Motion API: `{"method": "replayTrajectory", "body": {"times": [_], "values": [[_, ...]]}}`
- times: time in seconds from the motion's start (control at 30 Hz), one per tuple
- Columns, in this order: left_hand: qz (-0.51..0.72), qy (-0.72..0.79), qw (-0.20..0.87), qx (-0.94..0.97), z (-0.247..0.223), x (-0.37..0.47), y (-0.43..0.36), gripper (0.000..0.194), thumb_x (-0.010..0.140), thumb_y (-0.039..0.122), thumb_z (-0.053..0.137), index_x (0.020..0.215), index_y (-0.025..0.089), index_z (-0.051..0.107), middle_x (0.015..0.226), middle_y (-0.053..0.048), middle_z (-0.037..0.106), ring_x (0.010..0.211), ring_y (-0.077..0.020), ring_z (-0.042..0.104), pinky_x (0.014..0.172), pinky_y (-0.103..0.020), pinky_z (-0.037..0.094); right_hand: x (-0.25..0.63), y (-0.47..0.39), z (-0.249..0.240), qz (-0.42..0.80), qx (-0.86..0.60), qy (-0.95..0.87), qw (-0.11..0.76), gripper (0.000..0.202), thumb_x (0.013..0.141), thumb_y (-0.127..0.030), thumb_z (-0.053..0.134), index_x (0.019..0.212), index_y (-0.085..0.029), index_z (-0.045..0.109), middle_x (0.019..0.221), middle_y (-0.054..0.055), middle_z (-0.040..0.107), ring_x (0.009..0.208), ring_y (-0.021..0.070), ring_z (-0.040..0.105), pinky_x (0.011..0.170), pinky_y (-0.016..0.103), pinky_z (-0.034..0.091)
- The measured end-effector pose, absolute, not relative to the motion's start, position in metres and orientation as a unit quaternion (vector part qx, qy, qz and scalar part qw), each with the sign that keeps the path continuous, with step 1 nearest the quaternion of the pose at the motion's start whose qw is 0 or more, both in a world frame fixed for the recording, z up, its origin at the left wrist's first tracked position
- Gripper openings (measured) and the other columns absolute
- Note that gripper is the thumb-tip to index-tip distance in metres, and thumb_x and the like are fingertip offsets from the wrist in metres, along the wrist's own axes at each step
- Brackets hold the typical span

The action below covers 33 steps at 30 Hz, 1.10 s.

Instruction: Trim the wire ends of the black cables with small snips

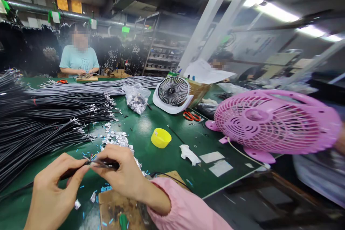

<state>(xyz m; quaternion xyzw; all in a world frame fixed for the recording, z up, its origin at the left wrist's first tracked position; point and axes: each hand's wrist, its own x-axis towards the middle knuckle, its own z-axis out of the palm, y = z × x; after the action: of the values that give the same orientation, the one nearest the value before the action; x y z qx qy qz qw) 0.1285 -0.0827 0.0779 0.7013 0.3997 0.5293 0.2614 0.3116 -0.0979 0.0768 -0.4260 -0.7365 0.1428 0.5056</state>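
Two bare hands meet low over the green counter (142,124), close enough that their fingertips almost touch. The left hand (50,190) has thumb and forefinger closed on a black cable (20,190) near its end; the rest trails off to the left, probably so that its length stays out of the fingers' way. Fine coloured wires (93,156) fan out between the two sets of fingertips, where both hands can steady them. The right hand (124,172) is closed too, clamped on a dark slim item (111,165) that lies along its fingers; what it is cannot be told, as the hand covers most of it. Below sits a worn wooden block (107,201) with a green piece (123,221) on it, near enough to serve as a work surface. Foil scraps (118,138) are heaped just beyond the hands, and blue bits (106,188) lie scattered around them, seemingly left where they fell. Bundles of black cables (54,115) fill the left side, their pale ends all pointing inward, which likely makes each end easy to reach. A yellow ring-like container (161,138) stands apart, right of the foil, while a pink fan (269,118) takes the right side, clear of the cables.
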Motion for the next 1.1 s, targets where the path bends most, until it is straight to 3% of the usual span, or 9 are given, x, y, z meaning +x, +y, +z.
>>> {"method": "replayTrajectory", "body": {"times": [0.07,0.27,0.37,0.5,0.6,0.73,0.93,1.0,1.1], "values": [[0.517,0.390,0.238,0.723,0.078,0.129,-0.084,0.016,0.082,0.042,0.076,0.075,0.027,0.080,0.063,0.002,0.067,0.051,-0.0130,0.061,0.045,-0.020,0.047,0.313,-0.096,0.076,0.130,-0.410,-0.753,0.498,0.022,0.082,-0.016,0.074,0.066,-0.019,0.059,0.063,-0.003,0.057,0.060,0.0113,0.051,0.054,0.023,0.038],[0.506,0.377,0.187,0.753,0.080,0.130,-0.085,0.019,0.085,0.039,0.071,0.073,0.028,0.079,0.058,0.004,0.062,0.046,-0.0113,0.056,0.046,-0.021,0.045,0.315,-0.092,0.077,0.148,-0.379,-0.753,0.517,0.023,0.097,-0.028,0.066,0.076,-0.019,0.070,0.064,-0.002,0.060,0.054,0.0109,0.047,0.055,0.022,0.041],[0.513,0.399,0.217,0.729,0.078,0.133,-0.086,0.015,0.081,0.040,0.074,0.073,0.029,0.080,0.057,0.004,0.066,0.045,-0.0122,0.059,0.045,-0.020,0.047,0.316,-0.095,0.077,0.120,-0.367,-0.765,0.516,0.019,0.095,-0.020,0.058,0.081,-0.019,0.072,0.067,0.000,0.064,0.057,0.0132,0.052,0.055,0.024,0.042],[0.474,0.425,0.304,0.709,0.090,0.135,-0.081,0.018,0.076,0.042,0.071,0.068,0.028,0.080,0.057,0.001,0.072,0.044,-0.0149,0.064,0.040,-0.020,0.046,0.316,-0.098,0.079,0.084,-0.374,-0.780,0.494,0.022,0.089,-0.017,0.053,0.069,-0.020,0.062,0.066,0.002,0.061,0.061,0.0142,0.052,0.054,0.026,0.038],[0.392,0.424,0.387,0.719,0.103,0.136,-0.076,0.023,0.070,0.044,0.071,0.057,0.025,0.077,0.050,0.000,0.066,0.040,-0.0150,0.060,0.038,-0.021,0.045,0.316,-0.096,0.082,0.241,-0.362,-0.743,0.508,0.028,0.092,-0.030,0.056,0.065,-0.021,0.053,0.064,0.000,0.055,0.059,0.0124,0.047,0.053,0.025,0.038],[0.434,0.399,0.440,0.677,0.099,0.137,-0.074,0.025,0.063,0.039,0.078,0.048,0.023,0.066,0.049,0.003,0.058,0.043,-0.0115,0.052,0.038,-0.019,0.041,0.315,-0.094,0.084,0.402,-0.360,-0.690,0.483,0.037,0.096,-0.038,0.050,0.063,-0.023,0.042,0.059,-0.005,0.042,0.049,0.0094,0.039,0.047,0.023,0.036],[0.448,0.431,0.423,0.659,0.079,0.139,-0.082,0.034,0.067,0.049,0.080,0.053,0.022,0.066,0.054,0.001,0.062,0.051,-0.0133,0.055,0.043,-0.019,0.042,0.314,-0.097,0.077,0.058,-0.348,-0.754,0.554,0.015,0.082,-0.018,0.057,0.068,-0.020,0.054,0.067,-0.001,0.054,0.057,0.0105,0.045,0.052,0.024,0.032],[0.439,0.434,0.426,0.661,0.078,0.137,-0.081,0.037,0.069,0.053,0.079,0.053,0.022,0.065,0.052,0.002,0.059,0.049,-0.0130,0.053,0.042,-0.019,0.041,0.317,-0.093,0.077,0.088,-0.371,-0.720,0.580,0.019,0.084,-0.020,0.056,0.066,-0.020,0.053,0.063,-0.002,0.051,0.054,0.0100,0.043,0.052,0.023,0.034],[0.453,0.442,0.411,0.655,0.082,0.132,-0.079,0.042,0.067,0.056,0.081,0.052,0.021,0.062,0.050,0.004,0.053,0.046,-0.0107,0.047,0.040,-0.019,0.038,0.322,-0.085,0.085,0.246,-0.470,-0.561,0.636,0.034,0.086,-0.034,0.054,0.057,-0.023,0.041,0.050,-0.007,0.036,0.045,0.0089,0.033,0.045,0.023,0.031]]}}
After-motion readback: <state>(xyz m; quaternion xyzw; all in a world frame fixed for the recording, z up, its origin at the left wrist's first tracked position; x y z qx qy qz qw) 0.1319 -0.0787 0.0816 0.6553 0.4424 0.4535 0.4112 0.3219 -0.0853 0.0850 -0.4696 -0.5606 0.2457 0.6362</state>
